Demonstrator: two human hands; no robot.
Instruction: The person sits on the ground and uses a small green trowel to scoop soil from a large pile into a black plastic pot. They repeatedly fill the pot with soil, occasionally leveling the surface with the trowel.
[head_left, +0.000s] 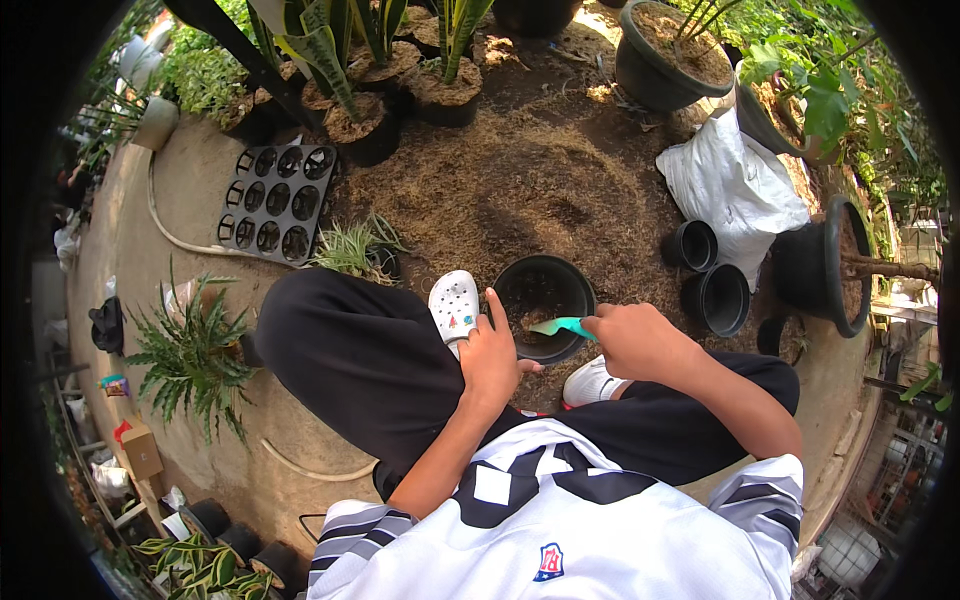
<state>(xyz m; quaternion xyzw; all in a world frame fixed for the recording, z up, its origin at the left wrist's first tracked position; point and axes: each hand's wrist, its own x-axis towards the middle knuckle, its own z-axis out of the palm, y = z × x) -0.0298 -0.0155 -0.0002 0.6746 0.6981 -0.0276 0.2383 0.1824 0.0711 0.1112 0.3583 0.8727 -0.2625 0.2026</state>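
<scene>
A round black plastic plant pot (583, 291) stands on the soil between my feet, with some dark soil in its bottom. My right hand (637, 339) grips the turquoise handle of a small hand trowel (562, 325). The trowel's blade reaches into the pot, its tip over the soil inside. At the pot's left rim is my left hand (491, 360), index finger stretched forward and thumb spread out to the right. Whether its fingers touch the rim is hard to tell. A white clog (454, 304) shows just left of the pot.
Loose brown soil mix (517, 180) covers the ground ahead. Two smaller black pots (690, 246) lie at the right beside a white sack (731, 184). A black seedling tray (277, 202), a spider plant (352, 251) and potted snake plants (367, 120) are ahead left. A hose (169, 225) crosses the concrete.
</scene>
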